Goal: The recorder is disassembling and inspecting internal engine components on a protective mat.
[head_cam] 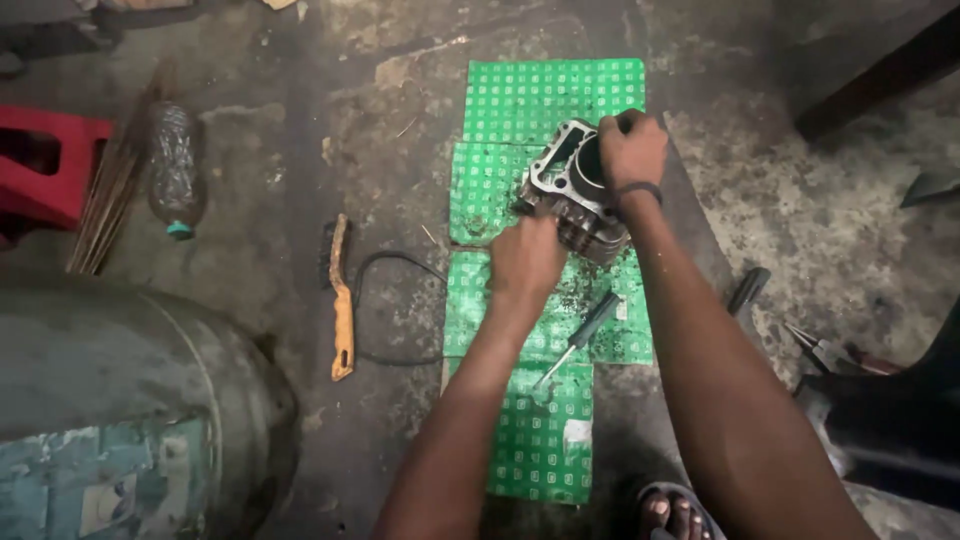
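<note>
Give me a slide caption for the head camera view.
Both hands grip a finned metal engine cylinder over green sheets, screwdriver nearby.

Bare forearms — a dark band (638, 188) on the right wrist — no sleeves.

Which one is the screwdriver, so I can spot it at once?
Find the green patterned sheet on the floor. Just below the left hand, the screwdriver lies slanted on it: dark handle, thin metal shaft, unlike the wooden-handled brush off the sheet.
</note>
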